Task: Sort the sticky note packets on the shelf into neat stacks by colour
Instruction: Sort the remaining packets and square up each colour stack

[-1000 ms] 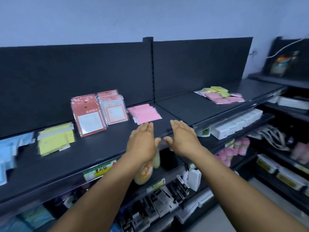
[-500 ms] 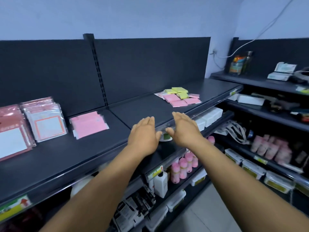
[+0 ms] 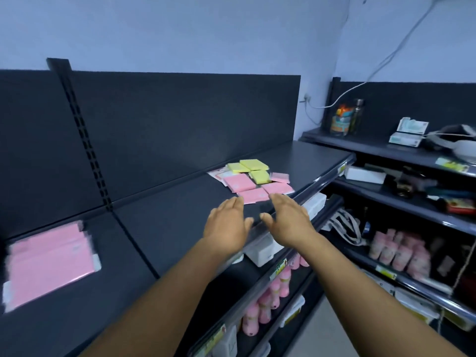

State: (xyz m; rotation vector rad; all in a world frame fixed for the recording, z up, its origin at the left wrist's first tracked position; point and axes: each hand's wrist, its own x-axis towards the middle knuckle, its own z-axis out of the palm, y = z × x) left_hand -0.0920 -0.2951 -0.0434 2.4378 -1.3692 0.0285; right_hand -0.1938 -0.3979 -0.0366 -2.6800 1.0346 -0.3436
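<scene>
The sticky note packets are lying in a loose, unsorted cluster on the dark shelf, toward its right end and between the back panel and the front edge. 3 yellow packets are sitting at the back of the cluster, touching or overlapping one another. The pink packets are spreading out in front of and beside them: 1 large pink packet is lying just left of the yellow ones, 2 more are lying closest to the front edge, and a smaller pink one is sitting at the right side. A pale, flat packet is showing partly under the cluster's back left corner; its colour is hard to make out.

Both hands are hovering side by side over the shelf's front edge, just in front of the cluster, palms down. The left hand is holding nothing, its fingers straight and together, the tips pointing at the nearest pink packet. The right hand is likewise grasping nothing, fingers extended and relaxed, thumb spread toward the left hand. Whether any fingertip is touching a packet cannot be told.

Near the shelf's left end, a blurred stack of larger pink packs is lying flat, well apart from the cluster. Below the shelf, white boxes and pink bottles are standing on lower tiers.
</scene>
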